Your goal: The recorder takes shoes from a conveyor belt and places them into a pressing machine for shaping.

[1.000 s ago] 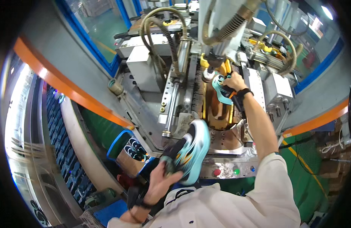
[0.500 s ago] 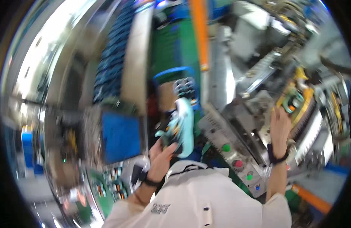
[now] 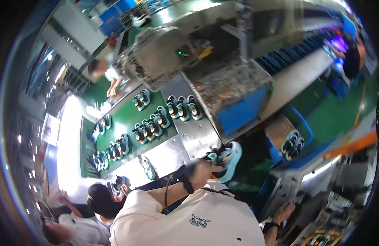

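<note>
A sneaker with a pale mint sole [image 3: 231,164] and darker upper is gripped by my left hand [image 3: 201,172], just in front of my chest. The hand closes around its upper side, partly hiding it. My right hand [image 3: 283,213] hangs low at the right, beside a machine; its fingers are slightly blurred, look loosely apart and show nothing held. A row of similar sneakers [image 3: 181,108] rests on the metal plate ahead of my left hand. More sneakers [image 3: 150,126] stand in groups on the green belt [image 3: 121,110] beyond.
A worn machine with a blue panel [image 3: 242,110] stands ahead. To its right is a blue-framed cart [image 3: 279,129] with sneakers on it. One person [image 3: 101,207] sits close at the lower left, another person [image 3: 103,74] works across the belt. An orange bar [image 3: 353,144] crosses at the right.
My view has swung left, toward the belt of shoes. The left hand keeps the sneaker. My right hand has come away from the yellow-edged machine part and dropped lower.
</note>
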Demonstrator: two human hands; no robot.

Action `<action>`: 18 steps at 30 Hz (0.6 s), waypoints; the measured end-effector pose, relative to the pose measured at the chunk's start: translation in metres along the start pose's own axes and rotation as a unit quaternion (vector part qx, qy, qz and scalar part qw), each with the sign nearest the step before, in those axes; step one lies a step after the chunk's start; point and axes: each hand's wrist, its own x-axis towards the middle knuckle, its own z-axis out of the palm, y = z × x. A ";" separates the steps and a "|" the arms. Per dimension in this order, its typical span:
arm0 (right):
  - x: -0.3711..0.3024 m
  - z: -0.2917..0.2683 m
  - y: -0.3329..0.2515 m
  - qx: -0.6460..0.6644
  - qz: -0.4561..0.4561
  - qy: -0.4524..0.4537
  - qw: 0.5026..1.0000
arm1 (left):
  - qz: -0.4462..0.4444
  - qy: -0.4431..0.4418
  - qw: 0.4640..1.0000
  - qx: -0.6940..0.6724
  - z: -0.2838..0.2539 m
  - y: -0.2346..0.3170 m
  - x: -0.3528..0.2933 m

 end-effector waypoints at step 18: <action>0.251 -0.126 -0.932 0.132 -0.605 -0.178 0.765 | 0.278 0.344 0.897 0.017 -0.488 0.175 0.327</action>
